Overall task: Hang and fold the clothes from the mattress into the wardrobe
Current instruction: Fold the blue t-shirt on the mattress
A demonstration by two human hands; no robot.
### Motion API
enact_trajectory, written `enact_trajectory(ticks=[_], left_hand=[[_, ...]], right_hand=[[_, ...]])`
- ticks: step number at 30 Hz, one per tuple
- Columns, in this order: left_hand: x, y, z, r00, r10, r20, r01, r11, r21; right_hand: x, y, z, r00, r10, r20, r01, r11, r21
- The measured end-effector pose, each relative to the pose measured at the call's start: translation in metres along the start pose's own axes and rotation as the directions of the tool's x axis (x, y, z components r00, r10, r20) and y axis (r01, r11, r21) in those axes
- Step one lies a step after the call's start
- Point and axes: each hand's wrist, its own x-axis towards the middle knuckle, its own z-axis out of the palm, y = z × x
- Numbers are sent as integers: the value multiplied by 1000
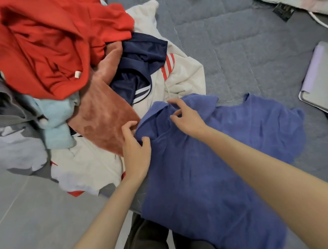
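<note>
Both bare forearms are extended forward, with the left hand (136,150) held nearer the body and the right hand (187,118) just beyond it and to its right, close but not touching. The left hand is presented back-up, with its thumb and curled fingers closed on an edge of the blue shirt (212,169). The right hand is likewise turned palm-down, with its fingers (174,103) bent and a fold of the same shirt pinched beneath them.

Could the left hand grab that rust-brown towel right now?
Probably yes. The rust-brown towel lies uncovered right beside the left hand, with nothing between them. The hand would first have to release the blue shirt it seems to grip.
</note>
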Motion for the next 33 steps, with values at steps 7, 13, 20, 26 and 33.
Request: enact_trajectory(ticks=[7, 13, 20, 26, 33], left_hand=[[1, -17, -2, 963, 172, 207, -247, 872, 423], [-7, -27, -19, 976, 209, 66, -218, 894, 391], [-17, -35, -42, 983, 180, -18, -165, 935, 315], [-32, -20, -27, 925, 353, 138, -378, 888, 261], [-53, -10, 24, 847, 296, 441, -435, 863, 255]], right_hand=[[30, -13, 14, 980, -142, -140, 133, 989, -71], [34, -40, 18, 988, -124, -94, 132, 988, 79], [35, -66, 27, 988, -143, -55, 145, 989, 36], [14, -39, 3, 980, -162, -116, 188, 946, 266], [-30, 54, -38, 935, 83, -343, 3, 970, 242]])
